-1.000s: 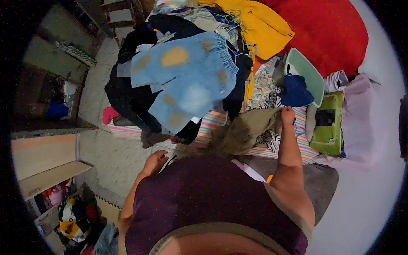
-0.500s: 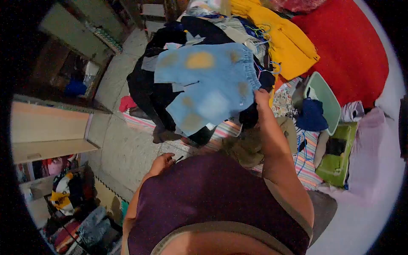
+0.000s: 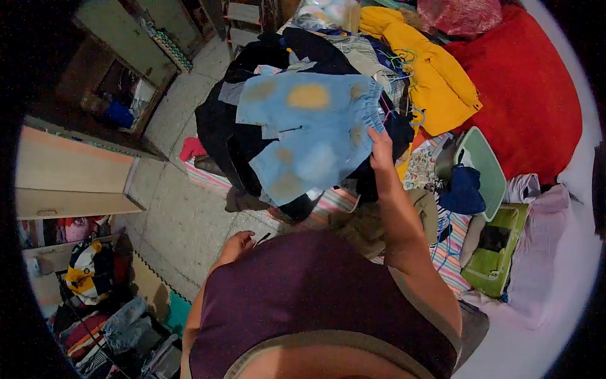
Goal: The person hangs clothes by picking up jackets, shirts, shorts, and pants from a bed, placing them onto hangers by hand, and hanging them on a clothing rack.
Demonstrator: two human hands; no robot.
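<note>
Head view: the blue shorts (image 3: 303, 129) are a bit above the middle of the frame, spread out over a heap of dark clothes (image 3: 214, 120). Their gathered waistband (image 3: 374, 110) is on the right side and the legs point left and lower left, with yellowish and brownish blotches all over the fabric.

The right hand (image 3: 382, 151) comes up from the lower right and has the bottom corner of that waistband pinched, thumb on top, fingers mostly tucked out of sight. So the grip is right at the edge, and nearly all of the shorts lie to the left of it, some above and some below.

The left hand (image 3: 238, 244) is lower down, left of center, just beside the purple top (image 3: 315, 284) with the pale floor (image 3: 170, 196) around it. Fingers look loosely bent; there's a thin dark strip (image 3: 263, 239) near the tips, and I can't tell if they're holding it. It's well apart from the shorts anyway.

Around the right hand: hangers (image 3: 418, 117) just above and to the right, then a yellow garment (image 3: 442, 79) and a big red cloth (image 3: 530, 95) toward the upper right. Navy cloth (image 3: 464, 191) hangs over a pale green tub (image 3: 492, 167) at the right, and olive cloth (image 3: 424, 208) sits partly behind the right forearm.
</note>
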